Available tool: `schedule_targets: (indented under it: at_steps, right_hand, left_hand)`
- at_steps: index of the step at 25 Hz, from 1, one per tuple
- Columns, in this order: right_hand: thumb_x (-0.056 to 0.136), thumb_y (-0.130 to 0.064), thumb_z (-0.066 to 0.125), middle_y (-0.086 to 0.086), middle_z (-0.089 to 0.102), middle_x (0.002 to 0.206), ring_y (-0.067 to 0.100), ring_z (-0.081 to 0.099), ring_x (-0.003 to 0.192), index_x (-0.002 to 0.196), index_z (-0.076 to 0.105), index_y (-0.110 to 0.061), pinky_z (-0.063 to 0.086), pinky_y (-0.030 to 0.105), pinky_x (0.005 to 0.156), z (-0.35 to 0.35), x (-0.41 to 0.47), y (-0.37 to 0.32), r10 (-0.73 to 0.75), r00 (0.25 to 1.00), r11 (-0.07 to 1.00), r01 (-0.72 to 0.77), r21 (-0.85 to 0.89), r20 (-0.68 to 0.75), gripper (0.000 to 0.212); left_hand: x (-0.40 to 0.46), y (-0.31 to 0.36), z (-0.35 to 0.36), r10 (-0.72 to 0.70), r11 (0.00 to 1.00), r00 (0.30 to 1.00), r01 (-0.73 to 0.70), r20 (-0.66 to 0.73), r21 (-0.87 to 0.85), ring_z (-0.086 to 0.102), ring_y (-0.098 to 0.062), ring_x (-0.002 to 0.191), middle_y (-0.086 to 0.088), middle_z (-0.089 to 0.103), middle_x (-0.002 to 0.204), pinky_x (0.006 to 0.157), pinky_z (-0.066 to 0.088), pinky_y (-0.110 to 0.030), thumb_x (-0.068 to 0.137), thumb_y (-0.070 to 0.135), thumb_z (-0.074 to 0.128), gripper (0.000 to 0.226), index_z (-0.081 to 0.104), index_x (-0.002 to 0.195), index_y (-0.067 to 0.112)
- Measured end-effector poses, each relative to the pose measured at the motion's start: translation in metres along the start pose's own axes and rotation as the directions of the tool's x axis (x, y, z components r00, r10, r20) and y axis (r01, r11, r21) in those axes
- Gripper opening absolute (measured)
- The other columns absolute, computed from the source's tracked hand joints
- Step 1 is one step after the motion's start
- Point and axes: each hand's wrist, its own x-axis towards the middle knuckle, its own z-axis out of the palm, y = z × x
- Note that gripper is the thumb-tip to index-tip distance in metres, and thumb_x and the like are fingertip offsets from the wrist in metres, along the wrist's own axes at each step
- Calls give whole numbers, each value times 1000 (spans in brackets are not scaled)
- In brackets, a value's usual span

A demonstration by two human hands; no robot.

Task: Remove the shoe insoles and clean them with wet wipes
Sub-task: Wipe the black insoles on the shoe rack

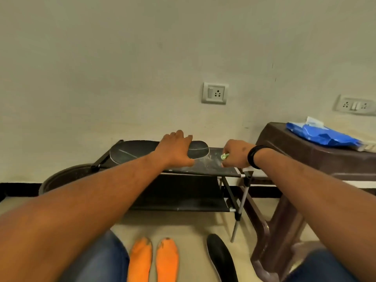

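Observation:
A black insole [130,151] lies flat on the top shelf of a black shoe rack [203,169]. My left hand [176,148] presses down on its middle, fingers spread. Just to the right, my right hand [236,153] is closed around a small crumpled wipe [224,156], pale green-white, resting on the dusty shelf surface. A second black insole [221,257] lies on the floor at the bottom, beside two orange insoles [153,259]. A blue wet wipes pack [323,135] sits on the brown stool at the right.
A brown plastic stool [295,155] stands right of the rack. A dark round tub [67,176] sits on the floor to the left. Wall sockets [214,93] are above. My knees in blue jeans frame the bottom edge.

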Motion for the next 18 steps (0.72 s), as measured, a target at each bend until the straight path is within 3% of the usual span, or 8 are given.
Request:
schedule_targets:
  at_steps: [4,8,10,12,13,15,16,18]
  right_hand:
    - [82,-31,70,1,46,59,17,39,53,61,52,-8,32,26,53,-1,41,24,9,997,978,7,210,-73,35]
    - [93,-36,46,0,29,59,19,26,56,68,37,-14,24,33,60,18,90,43,64,997,898,-41,439,-39,35]
    - [96,-26,40,0,28,57,18,23,54,63,33,-15,22,32,57,37,121,52,52,997,911,-23,411,-61,35]
    - [94,-17,43,1,41,56,19,33,52,59,50,-10,28,32,53,51,142,60,25,997,944,2,331,-78,36]
    - [92,-14,46,2,55,65,21,46,58,72,67,-5,38,32,56,56,152,62,7,996,959,17,282,-84,30]
    - [88,-10,52,0,67,96,20,61,88,102,73,-11,50,31,77,68,170,65,-57,994,982,73,172,-99,26]
    - [85,-9,56,1,67,105,20,62,97,108,71,-13,50,31,84,73,177,67,-105,988,987,118,112,-113,28]
    - [81,-8,62,1,67,104,21,62,96,104,68,-16,51,31,82,82,188,74,-204,967,977,211,34,-151,25]
  left_hand:
    - [40,-5,32,52,997,988,-44,144,-63,52,-23,86,-3,48,97,74,44,-35,71,59,65,57,55,115,23]
    - [83,-8,77,76,992,980,-56,186,-114,55,-22,85,-2,51,96,72,43,-34,71,52,72,49,57,109,25]
    - [106,-10,92,86,971,971,-32,222,-237,59,-19,84,-1,61,100,73,52,-34,69,53,76,55,62,113,24]
    - [125,-9,104,115,929,958,-11,262,-369,63,-16,86,2,67,104,80,57,-38,67,55,80,66,64,121,22]
    - [131,-8,110,135,922,950,-16,281,-388,63,-15,90,3,67,107,84,57,-39,67,58,80,72,62,126,22]
    - [138,-12,124,161,943,936,-53,312,-328,58,-17,99,3,60,111,93,52,-40,70,69,75,88,53,140,22]
    - [139,-15,130,162,958,937,-74,309,-278,56,-20,105,1,57,114,96,48,-41,70,75,70,96,46,147,23]
    - [136,-23,140,154,956,948,-71,280,-285,53,-22,117,0,55,127,103,42,-44,72,79,65,97,42,151,28]
